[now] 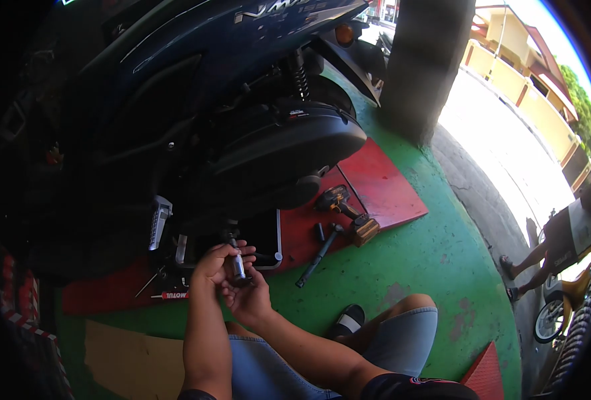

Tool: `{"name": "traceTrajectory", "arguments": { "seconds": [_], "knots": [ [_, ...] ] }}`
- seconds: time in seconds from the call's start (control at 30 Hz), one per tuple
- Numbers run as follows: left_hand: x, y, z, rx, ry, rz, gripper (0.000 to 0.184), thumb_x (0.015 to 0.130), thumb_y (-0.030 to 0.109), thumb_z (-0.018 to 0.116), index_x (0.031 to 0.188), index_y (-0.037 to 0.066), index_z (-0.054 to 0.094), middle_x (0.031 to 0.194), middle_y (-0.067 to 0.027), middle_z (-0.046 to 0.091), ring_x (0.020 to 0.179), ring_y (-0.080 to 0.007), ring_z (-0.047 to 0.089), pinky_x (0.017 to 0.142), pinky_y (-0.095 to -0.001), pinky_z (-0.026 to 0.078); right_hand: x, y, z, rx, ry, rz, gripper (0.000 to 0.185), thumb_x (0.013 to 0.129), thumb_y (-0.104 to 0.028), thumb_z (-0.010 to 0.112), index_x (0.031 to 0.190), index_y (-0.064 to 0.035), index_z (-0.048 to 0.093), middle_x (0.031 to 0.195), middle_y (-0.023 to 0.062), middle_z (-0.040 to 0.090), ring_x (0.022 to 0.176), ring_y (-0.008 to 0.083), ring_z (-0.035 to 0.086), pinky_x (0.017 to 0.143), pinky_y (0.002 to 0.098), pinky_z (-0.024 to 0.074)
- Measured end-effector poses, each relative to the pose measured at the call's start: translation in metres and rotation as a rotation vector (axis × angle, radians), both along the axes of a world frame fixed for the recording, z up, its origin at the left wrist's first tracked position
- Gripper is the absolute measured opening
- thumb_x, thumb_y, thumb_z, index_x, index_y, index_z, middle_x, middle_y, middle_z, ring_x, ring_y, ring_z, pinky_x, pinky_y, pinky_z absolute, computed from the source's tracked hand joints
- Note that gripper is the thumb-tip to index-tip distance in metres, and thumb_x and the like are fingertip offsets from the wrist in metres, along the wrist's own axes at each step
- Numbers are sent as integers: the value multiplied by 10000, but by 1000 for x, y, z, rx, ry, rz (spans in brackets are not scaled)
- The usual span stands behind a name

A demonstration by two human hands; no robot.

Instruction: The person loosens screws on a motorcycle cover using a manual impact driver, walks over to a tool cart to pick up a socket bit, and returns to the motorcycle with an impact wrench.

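Below the scooter's engine cover (275,150), both my hands are on a silver cylindrical tool (238,265) with a dark lower end. Its exact kind is not clear. My left hand (217,262) is closed around its upper part, with some fingertips showing beyond it. Cupped at the lower end, my right hand (250,303) has its fingers bent against the tool. The tool's upper tip points towards the dark underside of the scooter; whether it touches anything there is hard to see. Just behind my hands lies a black tray (279,240) with a pale rim.
A cordless drill (345,212), a ratchet wrench (319,257) and a black socket (320,231) lie on the right, around a red platform (392,183). Left of my arms are a red-labelled item (174,295) and cardboard (132,357). A pillar (422,73) and another person (542,257) are farther right.
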State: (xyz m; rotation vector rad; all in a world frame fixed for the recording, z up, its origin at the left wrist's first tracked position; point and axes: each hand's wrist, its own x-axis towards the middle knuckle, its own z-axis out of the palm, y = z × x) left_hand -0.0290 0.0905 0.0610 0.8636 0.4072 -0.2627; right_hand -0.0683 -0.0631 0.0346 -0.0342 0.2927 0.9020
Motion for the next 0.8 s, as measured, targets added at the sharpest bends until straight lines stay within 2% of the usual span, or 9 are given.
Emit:
{"name": "traceTrajectory", "arguments": {
  "seconds": [0.07, 0.13, 0.17, 0.23, 0.37, 0.47, 0.53, 0.67, 0.8],
  "knots": [
    [-1, -2, 2, 1, -6, 16, 353, 874, 68, 697, 1206, 4, 595, 1186, -220, 677, 994, -319, 707, 877, -450, 596, -1, 7, -3, 16, 1, 30, 433, 986, -416, 612, 1160, -31, 514, 887, 144, 659, 833, 230, 644, 698, 294, 503],
    [0, 1, -4, 2, -16, 29, 357, 872, 75, 717, 1203, 13, 599, 1161, -210, 686, 988, -309, 706, 868, -447, 598, -3, 25, -18, -661, -333, -118, 462, 972, -405, 642, 1165, -7, 509, 935, 149, 656, 843, 251, 648, 700, 304, 514],
    [-1, 5, -14, 198, 41, 0, 364, 865, 91, 742, 1195, 21, 605, 1136, -197, 692, 992, -298, 702, 865, -440, 598, -8, 24, -16, -663, -333, -118, 462, 972, -405, 642, 1165, -7, 509, 935, 149, 656, 843, 251, 648, 700, 304, 514],
    [-1, 7, -19, 393, 95, -28, 373, 859, 108, 767, 1188, 29, 611, 1111, -185, 698, 995, -287, 698, 863, -433, 597, -19, 22, -7, -1433, -946, -350, 510, 962, -403, 665, 1196, 18, 496, 971, 139, 628, 846, 245, 643, 721, 327, 528],
    [-6, -1, 6, 288, 91, -3, 363, 869, 106, 766, 1190, 33, 611, 1115, -177, 698, 987, -274, 702, 860, -408, 592, -16, 17, 0, -1262, -821, -443, 538, 965, -419, 659, 1210, 27, 486, 1020, 140, 617, 844, 243, 638, 751, 355, 546],
    [-6, -2, 7, 139, 51, 32, 379, 862, 63, 743, 1214, 11, 611, 1122, -192, 698, 1025, -302, 691, 914, -452, 582, -4, 15, -17, -674, -287, -405, 514, 990, -461, 595, 1208, -3, 514, 984, 135, 636, 817, 250, 639, 733, 339, 548],
    [-3, 0, 1, 109, 7, 28, 392, 865, 44, 724, 1235, 0, 602, 1146, -199, 694, 1047, -317, 688, 928, -465, 579, 4, 7, -22, -47, -50, 30, 492, 1012, -499, 518, 1190, -41, 546, 932, 116, 648, 768, 252, 639, 707, 321, 547],
    [-4, 2, -4, 61, -58, 20, 409, 875, 70, 709, 1255, -12, 582, 1175, -207, 684, 1052, -340, 688, 924, -478, 579, 7, 8, -9, -66, -28, 92, 500, 1024, -531, 453, 1163, -63, 563, 886, 102, 647, 742, 254, 646, 675, 315, 539],
    [-9, 2, 3, 275, 80, 47, 331, 893, 169, 763, 1134, 24, 587, 1005, -136, 697, 843, -239, 702, 697, -367, 616, -5, 23, 10, -871, -434, -217, 450, 1029, -453, 529, 1154, -21, 541, 968, 132, 657, 807, 256, 660, 684, 332, 530]
  ]
}}
